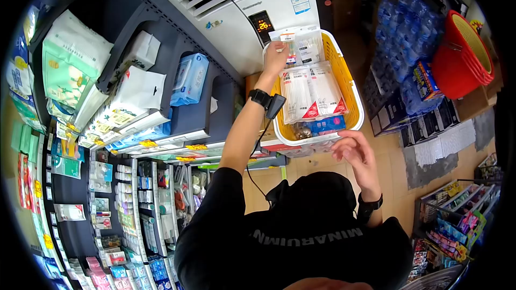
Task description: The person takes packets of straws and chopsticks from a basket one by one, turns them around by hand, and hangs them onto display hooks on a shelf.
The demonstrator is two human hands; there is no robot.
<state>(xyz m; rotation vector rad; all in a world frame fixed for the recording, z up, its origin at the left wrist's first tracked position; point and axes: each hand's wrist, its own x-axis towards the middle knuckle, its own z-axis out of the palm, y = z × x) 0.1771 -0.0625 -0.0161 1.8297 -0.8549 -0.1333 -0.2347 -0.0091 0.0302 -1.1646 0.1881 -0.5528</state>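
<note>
A yellow basket with a white rim (352, 96) holds several clear plastic packets. My left hand (276, 56) reaches to its far left corner, fingers closed at the edge of a clear packet with colourful contents (291, 53). Beside that packet stands another clear packet with a white label (310, 49). Two larger packets of white sticks with red corner triangles (314, 94) lie in the middle, and a blue package (328, 125) shows under their near edge. My right hand (356, 156) hovers by the near right corner, fingers bent and apart, holding nothing.
A white air conditioner (236, 8) with a lit display stands behind the basket. Shelves with tissue packs (131, 96) and blue wipes (189, 79) run along the left. Wrapped water bottles (398, 37) and red buckets (459, 59) are at right. A black cable (250, 169) hangs from my left wrist.
</note>
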